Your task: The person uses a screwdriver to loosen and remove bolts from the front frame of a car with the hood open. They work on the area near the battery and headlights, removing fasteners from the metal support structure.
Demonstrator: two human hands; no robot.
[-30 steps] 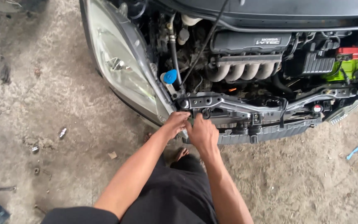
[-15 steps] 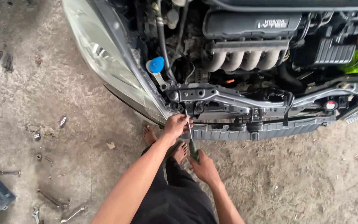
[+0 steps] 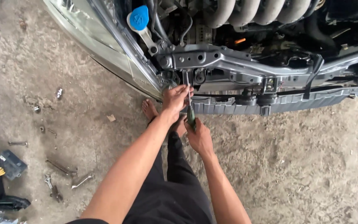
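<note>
Over dusty concrete, the right hand [image 3: 199, 137] grips a stiff, light screwdriver [image 3: 189, 103] by its green handle, left hand [image 3: 175, 98] fingers apparently pinching its shaft below the grey crossmember [image 3: 228, 62].

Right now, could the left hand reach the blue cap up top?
Probably yes. The left hand steadies the screwdriver by the grey front bar, and the blue cap sits uncovered above it, with only hoses beside it.
</note>
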